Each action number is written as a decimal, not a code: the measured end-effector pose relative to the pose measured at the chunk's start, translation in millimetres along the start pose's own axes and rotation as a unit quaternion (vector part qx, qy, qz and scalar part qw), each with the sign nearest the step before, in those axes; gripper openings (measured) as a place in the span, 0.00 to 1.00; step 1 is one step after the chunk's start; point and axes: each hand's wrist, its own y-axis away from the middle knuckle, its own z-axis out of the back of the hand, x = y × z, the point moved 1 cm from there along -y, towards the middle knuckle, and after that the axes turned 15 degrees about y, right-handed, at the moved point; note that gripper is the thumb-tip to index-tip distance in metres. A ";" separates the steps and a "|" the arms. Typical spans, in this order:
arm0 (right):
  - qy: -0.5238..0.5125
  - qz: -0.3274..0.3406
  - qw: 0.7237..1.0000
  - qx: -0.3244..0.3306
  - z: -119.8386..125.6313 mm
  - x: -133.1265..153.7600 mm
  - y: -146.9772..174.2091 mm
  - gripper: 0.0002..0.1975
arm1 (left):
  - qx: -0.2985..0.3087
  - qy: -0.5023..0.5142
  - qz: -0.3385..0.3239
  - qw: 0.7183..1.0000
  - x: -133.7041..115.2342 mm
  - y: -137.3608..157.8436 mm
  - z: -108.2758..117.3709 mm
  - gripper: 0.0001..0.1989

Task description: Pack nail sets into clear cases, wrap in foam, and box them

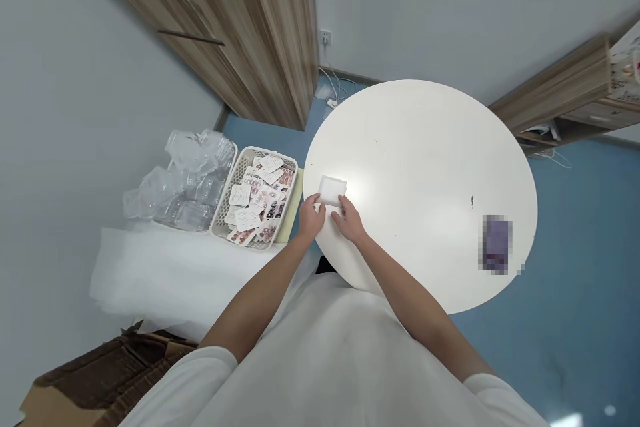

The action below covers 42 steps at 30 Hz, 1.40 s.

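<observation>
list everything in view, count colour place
square: one, white, between hands
table: one, white, centre right
pixelated item: one, purple, table's right
baskets: two, white, left of table
cards: many, mostly white, right basket
containers: several, clear, left basket
sheeting: uncounted, white, below baskets
carton: one, brown, bottom left
cabinet: one, brown, top left
shelf: one, brown, right
socket: one, white, back wall
cables: several, white, near cabinet
floor: one, blue, below
walls: two, grey, left, back
shirt: one, white, bottom
left hand: one, at square
right hand: one, at square
</observation>
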 end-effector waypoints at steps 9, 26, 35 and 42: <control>0.072 0.013 0.997 0.003 -3.0 11.3 -9.0 0.34 | 0.013 -0.003 -0.010 1.000 5.7 -8.6 4.5 0.19; 0.004 0.029 0.998 0.063 9.6 -22.6 56.4 0.40 | -0.078 0.124 0.004 0.989 16.1 71.1 -3.7 0.23; -0.015 0.046 0.993 0.111 13.0 -62.4 121.2 0.28 | -0.072 0.080 0.090 0.990 10.4 196.4 1.0 0.14; 0.033 0.182 0.961 0.207 -10.6 -42.5 141.2 0.19 | -0.077 0.004 0.042 0.996 -17.3 261.4 51.0 0.13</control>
